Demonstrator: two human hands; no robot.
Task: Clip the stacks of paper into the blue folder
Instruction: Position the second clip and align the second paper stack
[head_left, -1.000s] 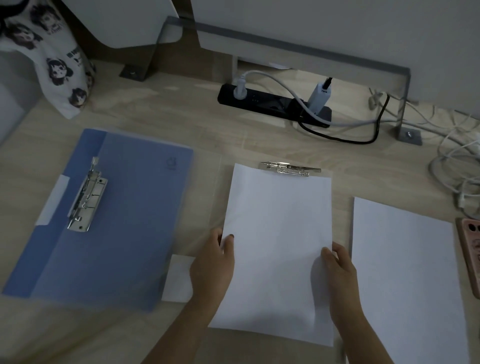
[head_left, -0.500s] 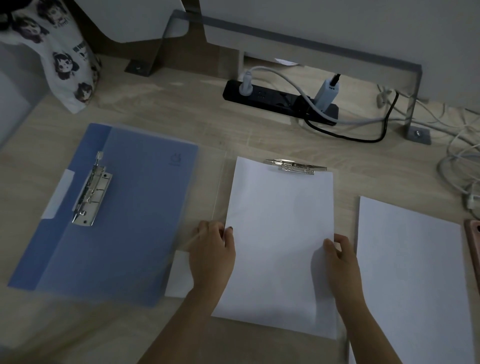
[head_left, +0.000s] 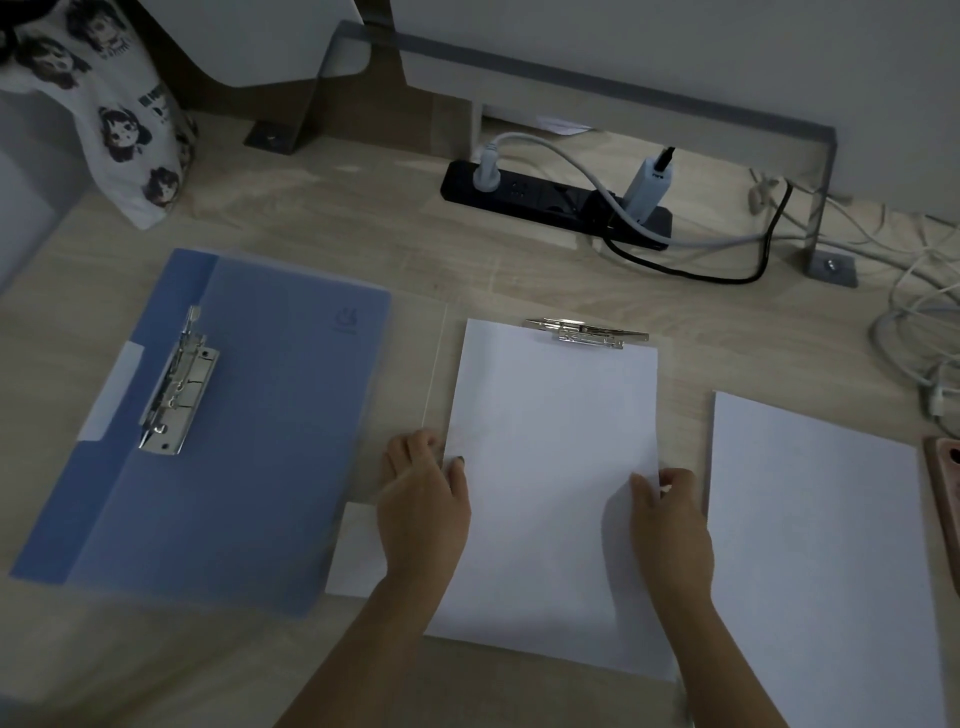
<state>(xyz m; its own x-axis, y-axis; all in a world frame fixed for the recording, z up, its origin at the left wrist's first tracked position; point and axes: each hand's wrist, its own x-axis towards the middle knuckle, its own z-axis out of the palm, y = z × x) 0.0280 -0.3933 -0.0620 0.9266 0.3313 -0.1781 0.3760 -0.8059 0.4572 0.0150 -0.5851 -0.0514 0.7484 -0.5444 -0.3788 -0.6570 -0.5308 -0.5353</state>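
Open and flat on the left of the counter (head_left: 363, 218): blue folder (head_left: 249, 441), translucent cover on top, metal clip (head_left: 179, 387) running lengthwise near its left side. Just beside its lower right corner, a small white slip (head_left: 358, 551).

In the middle, just right of the folder: stack of paper (head_left: 550, 467), upright to the viewer, top edge at a second clip (head_left: 587, 332); whether that one bites the sheets, cannot tell. Along the stack's left side, edge of a clear sheet (head_left: 436, 374) beneath it.

Grasping the stack's left edge: left hand (head_left: 421, 499), thumb on top, fingers curled at the edge. Grasping the right edge: right hand (head_left: 670, 519), thumb on top, paper bowed up slightly there.

Further right, apart from the first: another paper stack (head_left: 821, 545), untouched, with a pink object (head_left: 945, 493) at the frame's edge beyond it.

At the back: black power strip (head_left: 556, 202) with plugs and cables, and a printed cloth bag (head_left: 104, 104) in the far left corner.
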